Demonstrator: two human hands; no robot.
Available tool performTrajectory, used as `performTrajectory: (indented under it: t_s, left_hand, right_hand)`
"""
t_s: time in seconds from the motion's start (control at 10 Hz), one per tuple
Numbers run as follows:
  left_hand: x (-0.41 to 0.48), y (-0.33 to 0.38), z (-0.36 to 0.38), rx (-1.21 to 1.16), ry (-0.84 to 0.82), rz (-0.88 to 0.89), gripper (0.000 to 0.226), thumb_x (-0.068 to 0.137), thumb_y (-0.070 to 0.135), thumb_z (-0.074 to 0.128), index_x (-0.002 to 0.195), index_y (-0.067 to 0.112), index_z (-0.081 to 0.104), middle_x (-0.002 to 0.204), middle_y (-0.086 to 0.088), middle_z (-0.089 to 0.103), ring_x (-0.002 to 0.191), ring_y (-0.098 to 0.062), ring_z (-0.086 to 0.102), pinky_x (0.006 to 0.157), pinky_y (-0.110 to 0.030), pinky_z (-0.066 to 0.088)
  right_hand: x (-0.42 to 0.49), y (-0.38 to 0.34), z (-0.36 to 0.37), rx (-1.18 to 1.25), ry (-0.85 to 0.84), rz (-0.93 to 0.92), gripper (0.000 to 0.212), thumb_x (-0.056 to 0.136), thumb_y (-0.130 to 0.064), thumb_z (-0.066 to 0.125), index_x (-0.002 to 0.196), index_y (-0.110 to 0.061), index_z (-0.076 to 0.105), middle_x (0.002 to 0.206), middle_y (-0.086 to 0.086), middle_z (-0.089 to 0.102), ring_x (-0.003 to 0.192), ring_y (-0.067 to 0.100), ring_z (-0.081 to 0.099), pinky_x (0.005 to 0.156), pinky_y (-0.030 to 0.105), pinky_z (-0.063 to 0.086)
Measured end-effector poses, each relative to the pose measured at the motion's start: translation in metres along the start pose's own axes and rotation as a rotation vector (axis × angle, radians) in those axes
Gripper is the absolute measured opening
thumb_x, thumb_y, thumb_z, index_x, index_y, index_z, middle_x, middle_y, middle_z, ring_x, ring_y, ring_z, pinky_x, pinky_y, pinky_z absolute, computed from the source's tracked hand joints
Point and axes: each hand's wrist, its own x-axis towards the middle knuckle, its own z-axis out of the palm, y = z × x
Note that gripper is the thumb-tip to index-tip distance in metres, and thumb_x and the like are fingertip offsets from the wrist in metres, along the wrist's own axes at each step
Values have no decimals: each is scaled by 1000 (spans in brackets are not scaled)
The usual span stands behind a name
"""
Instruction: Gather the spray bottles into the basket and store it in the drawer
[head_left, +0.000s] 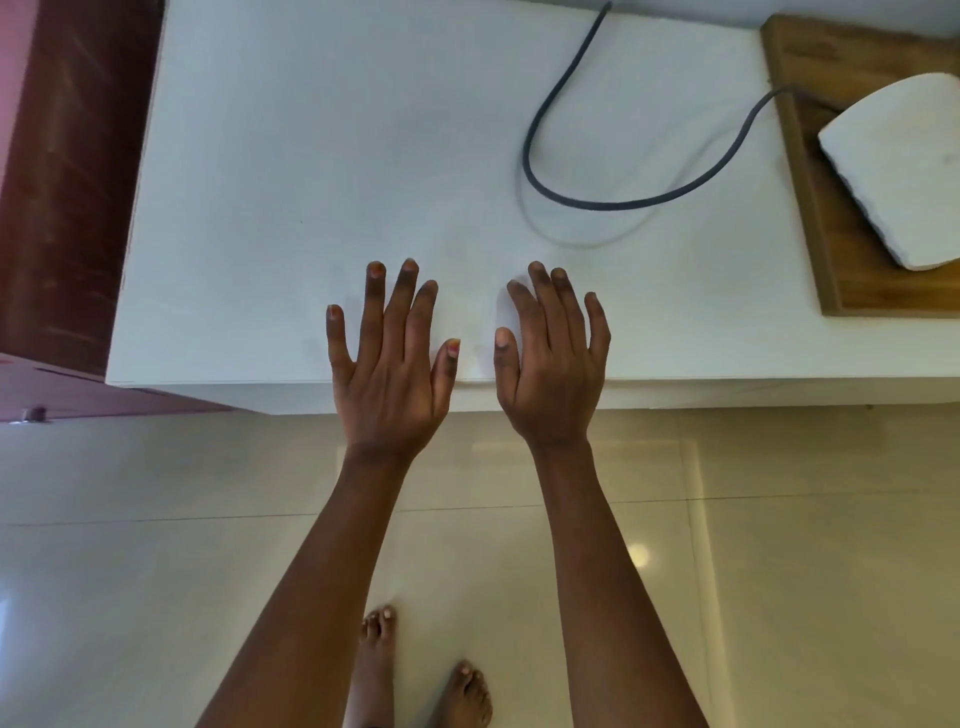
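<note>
Where cable (587, 171) loops, board (831, 208), white device (898, 171)

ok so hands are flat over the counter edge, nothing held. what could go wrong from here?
1. No spray bottles, basket or drawer are in view, so the left hand and right hand have nothing to reach for until the head turns.
2. The dark cable loops across the white counter; a sweeping hand could snag it and tug the white device on the wooden board.
</note>
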Motion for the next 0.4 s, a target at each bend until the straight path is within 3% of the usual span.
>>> performTrajectory:
  t_s: [0.2,0.3,0.4]
  left_hand:
    - [2,2,-23,-42,-183,-1,62,95,49,22,147,15,22,157,-7,19,146,-23,11,116,-41,-12]
    - [20,3,-44,-95,-186,-18,67,94,52,20,149,15,13,159,-7,11,146,-22,4,116,-39,-12]
    - [44,8,-92,-229,-162,8,71,93,54,22,150,14,5,159,-6,0,146,-21,-3,115,-29,-16]
  right_hand:
    - [2,-6,-19,61,-274,67,53,98,-41,20,132,-14,49,144,6,46,138,20,35,116,41,18]
    - [20,-9,-39,98,-353,92,56,97,-44,16,136,-15,44,148,5,40,141,18,29,116,43,13]
    - [43,-11,-84,114,-313,106,61,96,-48,11,140,-17,37,151,4,35,143,15,24,116,42,9]
